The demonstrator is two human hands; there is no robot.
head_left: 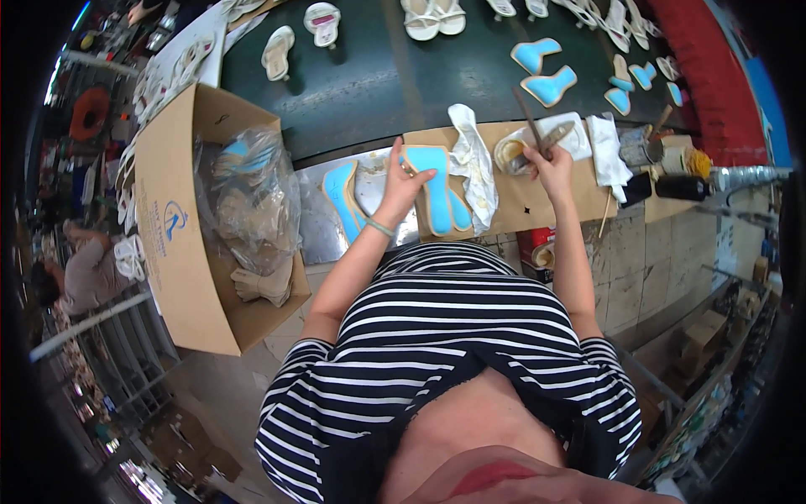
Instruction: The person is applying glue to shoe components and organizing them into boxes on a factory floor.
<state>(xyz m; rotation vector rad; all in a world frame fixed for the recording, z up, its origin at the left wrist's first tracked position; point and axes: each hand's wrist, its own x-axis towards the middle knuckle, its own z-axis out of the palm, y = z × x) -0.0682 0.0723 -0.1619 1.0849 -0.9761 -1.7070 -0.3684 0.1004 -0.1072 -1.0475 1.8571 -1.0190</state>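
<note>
My left hand (405, 185) grips the upper part of a pale-edged insole with a light blue face (433, 189), thumb on top and index finger stretched out. Another blue piece lies against its lower right side. A further blue insole (339, 197) rests on the metal sheet left of this hand. My right hand (552, 170) is closed around a brush with a thin brown handle (528, 115), beside a small tub (509, 154) with yellowish residue. The brush's tip is hidden. A wider brownish piece (558, 133) shows by the fingers; its kind is unclear.
On my left stands an open cardboard box (189, 244) with bagged insoles. A crumpled white cloth (474, 168) lies between my hands. White sandals (432, 18) and blue insoles (549, 86) sit on the dark green work surface (369, 92). A metal can (640, 147) stands far right.
</note>
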